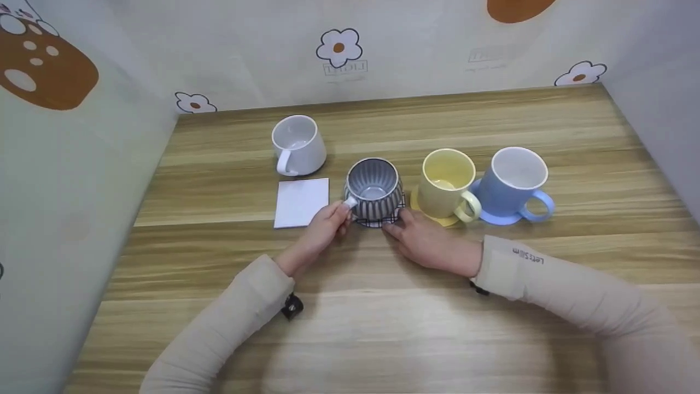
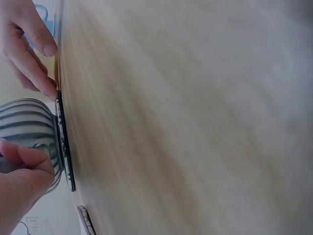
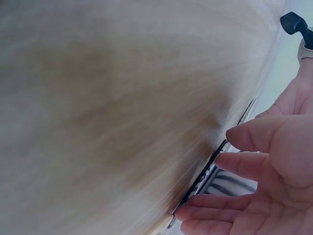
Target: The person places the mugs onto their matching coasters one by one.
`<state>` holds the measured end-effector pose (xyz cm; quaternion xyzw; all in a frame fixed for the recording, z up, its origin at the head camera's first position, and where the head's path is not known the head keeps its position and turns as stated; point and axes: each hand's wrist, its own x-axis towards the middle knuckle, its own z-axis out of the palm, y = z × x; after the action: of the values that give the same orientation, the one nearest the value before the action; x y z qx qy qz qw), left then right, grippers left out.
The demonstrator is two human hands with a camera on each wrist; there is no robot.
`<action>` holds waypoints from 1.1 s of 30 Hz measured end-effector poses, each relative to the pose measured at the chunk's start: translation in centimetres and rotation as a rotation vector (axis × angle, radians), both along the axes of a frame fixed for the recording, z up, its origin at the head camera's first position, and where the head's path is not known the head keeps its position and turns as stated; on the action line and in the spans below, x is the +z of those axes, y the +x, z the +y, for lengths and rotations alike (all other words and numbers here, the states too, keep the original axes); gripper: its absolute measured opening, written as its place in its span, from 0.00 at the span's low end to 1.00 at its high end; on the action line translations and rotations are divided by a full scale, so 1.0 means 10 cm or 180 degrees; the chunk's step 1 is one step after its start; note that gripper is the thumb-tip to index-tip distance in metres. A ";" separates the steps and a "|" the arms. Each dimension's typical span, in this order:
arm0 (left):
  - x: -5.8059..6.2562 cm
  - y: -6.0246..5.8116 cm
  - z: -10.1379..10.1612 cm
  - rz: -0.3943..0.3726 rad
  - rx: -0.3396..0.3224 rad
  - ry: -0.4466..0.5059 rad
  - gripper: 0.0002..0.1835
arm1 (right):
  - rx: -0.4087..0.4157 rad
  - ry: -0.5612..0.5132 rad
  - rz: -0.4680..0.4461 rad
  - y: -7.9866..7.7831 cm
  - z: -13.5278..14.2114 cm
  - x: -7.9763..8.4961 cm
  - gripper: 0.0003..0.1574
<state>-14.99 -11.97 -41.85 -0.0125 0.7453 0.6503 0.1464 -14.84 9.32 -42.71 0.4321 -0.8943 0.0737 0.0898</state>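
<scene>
A grey ribbed mug (image 1: 373,189) stands on a round black-and-white checked coaster (image 1: 377,222) near the middle of the table. My left hand (image 1: 326,223) grips its light handle (image 1: 350,202) from the front left. In the left wrist view, the thumb and curled fingers close round that handle beside the mug's striped side (image 2: 29,117). My right hand (image 1: 424,235) lies at the coaster's front right edge, its fingertips right at the rim. Seen from the right wrist, its fingers (image 3: 239,165) are fairly straight and spread, with the coaster's dark edge (image 3: 200,177) just past them.
Left of the ribbed mug lies a white square coaster (image 1: 301,202), with a white mug (image 1: 306,153) behind it. To the right, a yellow mug (image 1: 440,197) sits on a yellow coaster (image 1: 445,221), and a blue mug (image 1: 503,191) on a blue coaster (image 1: 499,219). Walls border the table.
</scene>
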 end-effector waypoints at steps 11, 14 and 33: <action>0.00 -0.02 -0.03 0.0022 -0.0156 0.0133 0.16 | 0.0003 0.0005 -0.0062 0.01 0.00 0.00 0.18; 0.01 -0.03 -0.04 0.0004 -0.0210 0.0123 0.16 | -0.0012 0.0000 -0.0059 0.01 0.00 0.00 0.18; 0.09 -0.08 -0.08 -0.0133 -0.0239 -0.0140 0.14 | 0.0055 0.0064 -0.0138 0.02 0.01 0.07 0.20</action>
<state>-15.79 -12.72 -40.98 -0.0012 0.7561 0.6275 0.1859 -14.64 9.40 -42.06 0.4389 -0.8930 0.0748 0.0654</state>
